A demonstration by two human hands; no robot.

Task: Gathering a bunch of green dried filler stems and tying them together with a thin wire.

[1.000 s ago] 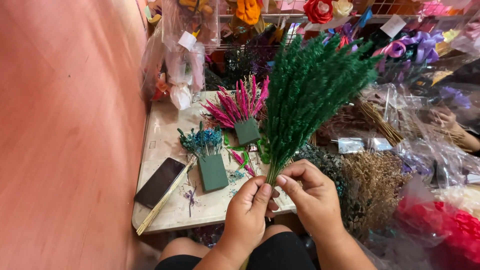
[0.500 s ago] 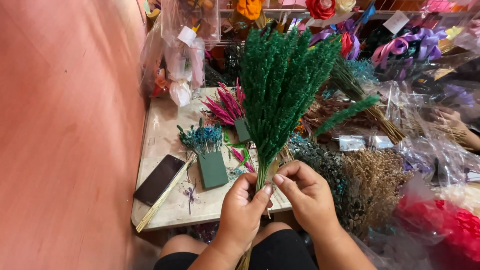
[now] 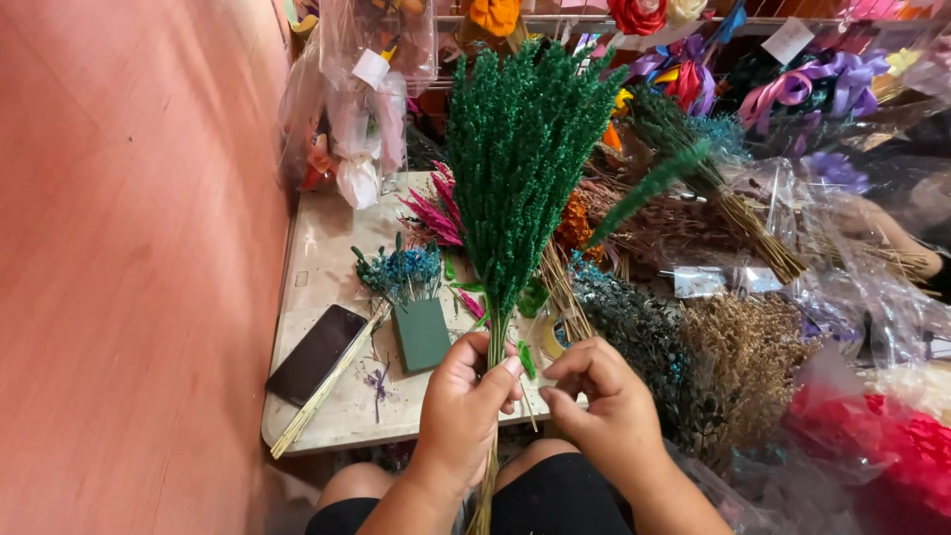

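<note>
Upright, the green dried bunch (image 3: 520, 159) rises above the left hand (image 3: 464, 411) — fingers clamped round its stems. Beside them, the right hand (image 3: 604, 411) pinches thumb to fingertips, apart from the stems — green foam block (image 3: 421, 334) just beyond.

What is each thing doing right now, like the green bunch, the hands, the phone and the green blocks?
Green dried bunch: upright, stems gripped by the left hand.
Right hand: beside the stems, fingers curled, holding nothing I can see.
Phone: lying flat on the table, screen dark.
Green foam block: on the table, blue sprigs stuck in it.
Pink sprigs: standing up behind the bunch.
</note>
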